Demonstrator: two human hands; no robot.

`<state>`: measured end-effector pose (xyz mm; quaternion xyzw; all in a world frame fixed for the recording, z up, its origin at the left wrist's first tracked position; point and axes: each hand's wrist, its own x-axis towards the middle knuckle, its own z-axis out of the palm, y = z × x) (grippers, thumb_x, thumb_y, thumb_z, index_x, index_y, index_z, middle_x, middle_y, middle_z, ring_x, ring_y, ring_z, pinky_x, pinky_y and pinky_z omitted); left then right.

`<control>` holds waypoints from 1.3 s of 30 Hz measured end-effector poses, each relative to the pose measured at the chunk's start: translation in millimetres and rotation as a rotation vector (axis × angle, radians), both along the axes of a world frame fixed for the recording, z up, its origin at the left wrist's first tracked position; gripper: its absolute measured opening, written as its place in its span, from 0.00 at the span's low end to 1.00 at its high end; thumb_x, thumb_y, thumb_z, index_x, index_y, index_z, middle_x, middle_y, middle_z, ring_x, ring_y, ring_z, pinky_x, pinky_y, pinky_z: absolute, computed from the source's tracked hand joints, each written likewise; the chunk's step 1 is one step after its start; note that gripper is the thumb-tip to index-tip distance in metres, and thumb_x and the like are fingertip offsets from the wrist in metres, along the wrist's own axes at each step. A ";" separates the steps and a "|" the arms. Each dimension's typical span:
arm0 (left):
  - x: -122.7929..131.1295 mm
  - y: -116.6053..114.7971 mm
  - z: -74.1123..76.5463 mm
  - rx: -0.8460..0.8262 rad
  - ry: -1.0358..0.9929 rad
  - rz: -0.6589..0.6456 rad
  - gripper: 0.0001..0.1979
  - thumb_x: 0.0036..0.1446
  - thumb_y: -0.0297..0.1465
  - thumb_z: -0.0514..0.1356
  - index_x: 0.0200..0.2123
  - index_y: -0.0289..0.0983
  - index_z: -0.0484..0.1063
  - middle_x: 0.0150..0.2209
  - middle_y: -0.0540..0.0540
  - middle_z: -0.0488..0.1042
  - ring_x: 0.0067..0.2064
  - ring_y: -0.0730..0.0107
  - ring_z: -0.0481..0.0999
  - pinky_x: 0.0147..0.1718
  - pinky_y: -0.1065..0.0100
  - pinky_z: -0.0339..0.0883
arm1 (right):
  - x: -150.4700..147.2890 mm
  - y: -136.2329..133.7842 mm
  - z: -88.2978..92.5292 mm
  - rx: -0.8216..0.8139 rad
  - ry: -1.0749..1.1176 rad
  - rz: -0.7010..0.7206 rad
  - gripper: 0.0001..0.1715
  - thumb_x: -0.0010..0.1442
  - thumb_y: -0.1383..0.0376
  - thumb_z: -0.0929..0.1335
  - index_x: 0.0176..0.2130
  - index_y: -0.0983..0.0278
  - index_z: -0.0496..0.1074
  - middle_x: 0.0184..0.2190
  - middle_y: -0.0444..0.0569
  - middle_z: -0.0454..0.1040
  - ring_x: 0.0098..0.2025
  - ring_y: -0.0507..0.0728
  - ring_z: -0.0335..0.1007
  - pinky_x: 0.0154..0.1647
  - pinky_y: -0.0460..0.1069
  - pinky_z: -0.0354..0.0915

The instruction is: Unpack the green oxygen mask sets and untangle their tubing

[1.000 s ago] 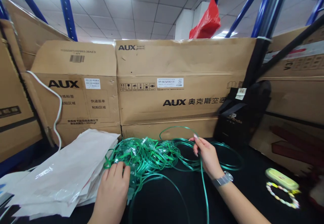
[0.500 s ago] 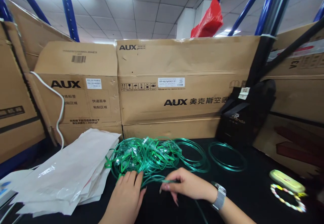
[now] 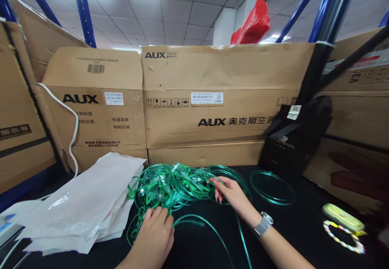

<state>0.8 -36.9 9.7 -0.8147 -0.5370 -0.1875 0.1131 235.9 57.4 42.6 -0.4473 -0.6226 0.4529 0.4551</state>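
Observation:
A tangled pile of clear green tubing [image 3: 182, 198], with transparent plastic pieces and green elastic straps among it, lies on the black tabletop. In front of it my left hand [image 3: 158, 230] is closed on a bunch of tubing. A loose strand [image 3: 209, 223] arcs out to the right from under its fingers, and a strap loop [image 3: 133, 228] shows at its left. My right hand [image 3: 232, 196] pinches a tube at the right side of the pile. Below that wrist a length of tube [image 3: 242, 234] hangs toward the front edge.
White plastic bags [image 3: 88, 204] are stacked on the left. A separate tubing coil [image 3: 273, 188] lies at the right, near a black bag [image 3: 294, 139]. Farther right are a yellow-green case [image 3: 343, 216] and a beaded loop [image 3: 343, 238]. Cardboard boxes [image 3: 206, 139] stand behind.
My right hand has moved up and right, away from the left hand to the pile's right side. The tubing between them has spread into a wide arc. My left hand stays nearly in place.

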 end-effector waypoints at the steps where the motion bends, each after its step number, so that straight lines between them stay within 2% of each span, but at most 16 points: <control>1: -0.3 -1.4 5.1 0.004 -0.063 -0.041 0.09 0.55 0.24 0.51 0.30 0.37 0.72 0.33 0.44 0.73 0.38 0.59 0.70 0.39 0.56 0.60 | -0.2 0.2 -0.5 0.002 0.003 0.007 0.26 0.49 0.46 0.66 0.30 0.67 0.70 0.12 0.41 0.66 0.13 0.48 0.58 0.16 0.44 0.55; 3: -2.0 -3.4 16.4 0.012 -0.220 -0.135 0.08 0.57 0.26 0.51 0.32 0.38 0.70 0.37 0.45 0.72 0.41 0.60 0.69 0.41 0.56 0.59 | -0.1 -1.3 1.5 0.015 0.049 -0.012 0.29 0.50 0.44 0.64 0.30 0.68 0.72 0.12 0.42 0.66 0.13 0.49 0.58 0.16 0.44 0.56; 6: -7.7 -1.7 30.5 -0.027 -0.534 -0.236 0.07 0.58 0.31 0.52 0.32 0.38 0.69 0.38 0.45 0.71 0.42 0.63 0.69 0.43 0.60 0.60 | 2.2 -6.1 9.1 0.081 0.181 -0.148 0.32 0.53 0.43 0.61 0.29 0.68 0.73 0.14 0.44 0.67 0.16 0.50 0.60 0.18 0.45 0.58; 9: -14.8 5.5 36.5 -0.158 -0.880 -0.210 0.10 0.57 0.36 0.53 0.28 0.38 0.68 0.30 0.47 0.70 0.34 0.67 0.70 0.35 0.67 0.64 | 6.4 -9.3 14.7 0.178 0.262 -0.308 0.32 0.56 0.44 0.59 0.28 0.68 0.73 0.16 0.46 0.67 0.19 0.50 0.61 0.21 0.45 0.58; 12: -20.0 15.0 37.1 -0.282 -1.147 -0.149 0.15 0.52 0.43 0.56 0.28 0.36 0.70 0.25 0.49 0.68 0.27 0.70 0.69 0.24 0.70 0.64 | 9.6 -8.7 14.5 0.214 0.256 -0.385 0.33 0.56 0.43 0.58 0.26 0.68 0.73 0.16 0.46 0.66 0.19 0.51 0.60 0.22 0.46 0.57; 14: -21.7 20.3 37.6 -0.350 -1.287 -0.106 0.18 0.47 0.46 0.58 0.28 0.36 0.70 0.21 0.52 0.67 0.22 0.73 0.67 0.18 0.72 0.61 | 10.4 -7.7 13.4 0.221 0.214 -0.411 0.34 0.56 0.42 0.58 0.25 0.68 0.73 0.16 0.47 0.66 0.19 0.51 0.58 0.22 0.47 0.56; 17: -22.4 24.0 40.3 -0.470 -1.435 -0.054 0.21 0.46 0.49 0.58 0.27 0.36 0.67 0.13 0.58 0.59 0.13 0.81 0.56 0.11 0.77 0.50 | 10.4 -6.7 13.0 0.244 0.113 -0.440 0.35 0.55 0.41 0.57 0.23 0.67 0.72 0.15 0.47 0.65 0.19 0.52 0.58 0.21 0.47 0.55; 20: -21.5 21.3 43.3 -0.674 -1.493 -0.115 0.19 0.48 0.48 0.58 0.26 0.36 0.65 0.10 0.62 0.53 0.10 0.86 0.45 0.09 0.79 0.40 | 10.7 -4.5 11.0 0.229 -0.009 -0.393 0.35 0.55 0.41 0.56 0.24 0.65 0.71 0.13 0.45 0.62 0.19 0.53 0.59 0.23 0.48 0.56; 23: -18.3 15.3 44.3 -0.971 -1.463 -0.238 0.17 0.48 0.44 0.61 0.25 0.36 0.64 0.08 0.63 0.51 0.08 0.87 0.41 0.08 0.79 0.35 | 10.9 -0.6 1.7 0.204 -0.226 -0.330 0.30 0.57 0.44 0.56 0.34 0.65 0.71 0.13 0.42 0.61 0.19 0.55 0.61 0.24 0.50 0.59; 26: -13.5 11.7 44.1 -1.127 -1.528 -0.306 0.19 0.47 0.47 0.60 0.24 0.35 0.66 0.07 0.63 0.50 0.08 0.87 0.39 0.06 0.79 0.33 | 8.3 1.4 -11.2 0.360 -0.424 -0.363 0.29 0.56 0.51 0.63 0.50 0.68 0.63 0.26 0.48 0.68 0.27 0.58 0.67 0.32 0.53 0.64; 29: -10.2 12.5 43.8 -1.140 -1.619 -0.303 0.23 0.45 0.50 0.59 0.23 0.33 0.67 0.06 0.62 0.50 0.08 0.87 0.39 0.06 0.78 0.33 | 1.2 -2.3 -17.6 0.572 -0.513 -0.363 0.30 0.58 0.58 0.63 0.57 0.66 0.55 0.41 0.54 0.66 0.40 0.59 0.67 0.45 0.57 0.64; 31: -9.7 14.1 42.9 -1.119 -1.631 -0.299 0.22 0.45 0.49 0.60 0.23 0.32 0.68 0.07 0.62 0.51 0.08 0.88 0.39 0.06 0.79 0.34 | -4.9 -8.6 -15.6 0.640 -0.525 -0.337 0.27 0.60 0.61 0.61 0.57 0.63 0.54 0.43 0.54 0.64 0.44 0.59 0.65 0.48 0.57 0.63; 33: -10.1 15.9 40.7 -1.090 -1.622 -0.303 0.21 0.47 0.47 0.60 0.24 0.32 0.68 0.07 0.62 0.52 0.08 0.89 0.40 0.07 0.79 0.33 | -10.3 -17.9 -9.5 0.723 -0.533 -0.398 0.27 0.60 0.62 0.61 0.58 0.62 0.53 0.47 0.56 0.62 0.50 0.61 0.62 0.50 0.60 0.61; 35: -10.7 17.5 37.4 -1.066 -1.616 -0.306 0.21 0.48 0.47 0.59 0.24 0.32 0.69 0.07 0.61 0.53 0.08 0.89 0.40 0.07 0.79 0.33 | -13.8 -29.9 -1.4 0.885 -0.549 -0.495 0.30 0.59 0.65 0.62 0.60 0.61 0.51 0.52 0.58 0.59 0.56 0.64 0.56 0.53 0.63 0.57; 36: -10.8 18.1 35.6 -1.053 -1.622 -0.304 0.21 0.48 0.47 0.59 0.25 0.32 0.69 0.07 0.61 0.54 0.08 0.89 0.40 0.07 0.78 0.33 | -15.1 -36.4 2.6 0.992 -0.554 -0.487 0.31 0.58 0.67 0.63 0.59 0.60 0.52 0.53 0.58 0.59 0.57 0.65 0.54 0.54 0.64 0.56; 39: -10.7 18.9 31.6 -1.024 -1.657 -0.289 0.20 0.48 0.46 0.59 0.26 0.32 0.68 0.08 0.61 0.54 0.09 0.89 0.40 0.07 0.79 0.33 | -19.2 -53.2 9.7 1.234 -0.582 -0.197 0.25 0.57 0.69 0.64 0.54 0.59 0.60 0.49 0.55 0.65 0.53 0.62 0.61 0.51 0.59 0.61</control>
